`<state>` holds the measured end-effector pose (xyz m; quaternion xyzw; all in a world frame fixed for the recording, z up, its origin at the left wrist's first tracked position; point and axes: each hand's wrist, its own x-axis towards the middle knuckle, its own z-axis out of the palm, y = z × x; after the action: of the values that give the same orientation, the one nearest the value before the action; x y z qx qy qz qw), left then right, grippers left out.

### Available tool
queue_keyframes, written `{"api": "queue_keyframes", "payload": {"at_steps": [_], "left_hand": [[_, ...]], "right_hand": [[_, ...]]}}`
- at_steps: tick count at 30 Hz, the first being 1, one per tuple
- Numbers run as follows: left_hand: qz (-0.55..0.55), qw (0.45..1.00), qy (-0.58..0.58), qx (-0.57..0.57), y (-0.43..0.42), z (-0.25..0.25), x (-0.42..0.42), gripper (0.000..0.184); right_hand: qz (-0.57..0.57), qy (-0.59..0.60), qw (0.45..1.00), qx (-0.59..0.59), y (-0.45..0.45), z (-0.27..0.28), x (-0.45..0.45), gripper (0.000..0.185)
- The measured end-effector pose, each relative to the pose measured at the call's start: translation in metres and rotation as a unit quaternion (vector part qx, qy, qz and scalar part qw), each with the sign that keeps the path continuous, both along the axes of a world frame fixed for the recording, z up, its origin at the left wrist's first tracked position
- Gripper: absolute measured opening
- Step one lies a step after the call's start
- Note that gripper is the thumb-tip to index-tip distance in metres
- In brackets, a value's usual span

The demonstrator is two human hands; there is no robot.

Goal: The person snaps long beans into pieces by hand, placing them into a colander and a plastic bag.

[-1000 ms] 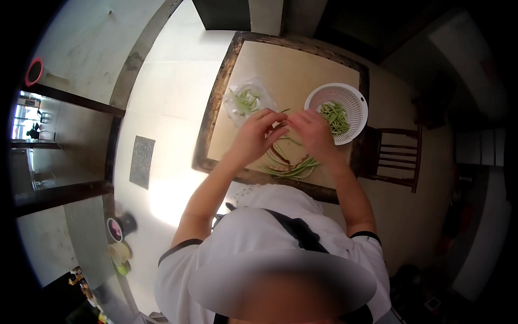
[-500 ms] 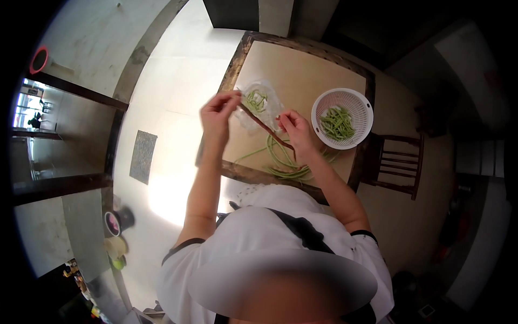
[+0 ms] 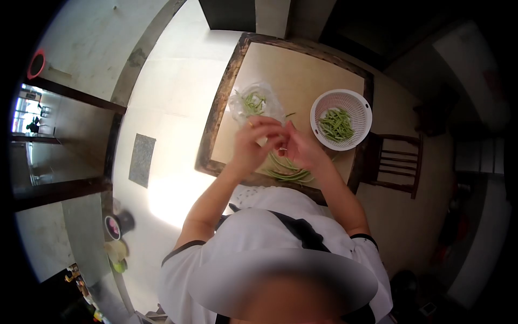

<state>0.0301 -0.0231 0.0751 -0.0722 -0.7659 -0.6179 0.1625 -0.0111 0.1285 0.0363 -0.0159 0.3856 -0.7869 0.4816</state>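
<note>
My left hand (image 3: 253, 146) and my right hand (image 3: 303, 147) meet over the near part of the table, fingers bent together. A small dark red piece of a reddish-brown long bean (image 3: 282, 153) shows between them; the rest is hidden by the fingers. Below the hands lie several long green beans (image 3: 288, 174) at the table's near edge. Just beyond my left hand is a clear plastic bag (image 3: 271, 102) with green bean scraps (image 3: 252, 102) on it. To the right of my right hand stands a white colander (image 3: 360, 106) holding cut green beans (image 3: 336, 125).
The wood-framed table (image 3: 302, 70) has a pale top. A wooden chair (image 3: 396, 164) stands at its right side. On the floor to the left are a dark bucket (image 3: 125, 220) and a grey mat (image 3: 142, 160).
My left hand has come down and right to meet my right hand. The reddish-brown bean, earlier stretched between both hands, is now mostly hidden.
</note>
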Motion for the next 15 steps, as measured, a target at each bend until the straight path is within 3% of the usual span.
{"api": "queue_keyframes", "payload": {"at_steps": [1,2,4,7,9,11,12,13,14,15], "left_hand": [[-0.031,0.992,0.064,-0.106,0.008,0.003,0.002,0.022],[-0.061,0.967,0.128,-0.21,0.015,0.007,0.004,0.026],[-0.062,0.959,0.159,-0.226,0.028,0.01,0.007,0.026],[-0.082,0.953,0.183,-0.228,0.034,0.009,0.01,0.029],[-0.106,0.954,0.178,-0.215,0.034,0.007,0.012,0.032],[-0.066,0.995,0.058,-0.036,0.032,0.005,0.014,0.023],[-0.068,0.995,0.057,-0.036,0.029,0.0,0.011,0.023],[-0.088,0.988,-0.095,0.088,0.025,-0.008,0.002,0.023],[-0.102,0.941,-0.243,0.211,0.022,-0.017,-0.006,0.027],[-0.133,0.917,-0.276,0.256,0.023,-0.024,-0.012,0.04]], "right_hand": [[-0.065,-0.085,0.993,-0.059,0.002,0.013,0.005,0.027],[-0.072,-0.086,0.992,-0.058,0.006,0.015,0.006,0.027],[-0.08,-0.014,0.993,-0.089,0.014,0.017,0.007,0.024],[-0.145,-0.098,0.981,-0.086,0.02,0.024,0.011,0.02],[-0.151,-0.064,0.981,-0.107,0.023,0.019,0.01,0.018],[-0.16,-0.029,0.978,-0.127,0.026,0.02,0.01,0.016],[-0.146,-0.006,0.983,-0.112,0.028,0.026,0.012,0.016],[-0.131,0.017,0.987,-0.095,0.029,0.03,0.015,0.015],[-0.129,0.015,0.987,-0.096,0.031,0.031,0.016,0.015],[-0.087,0.033,0.994,-0.065,0.033,0.032,0.018,0.013]]}}
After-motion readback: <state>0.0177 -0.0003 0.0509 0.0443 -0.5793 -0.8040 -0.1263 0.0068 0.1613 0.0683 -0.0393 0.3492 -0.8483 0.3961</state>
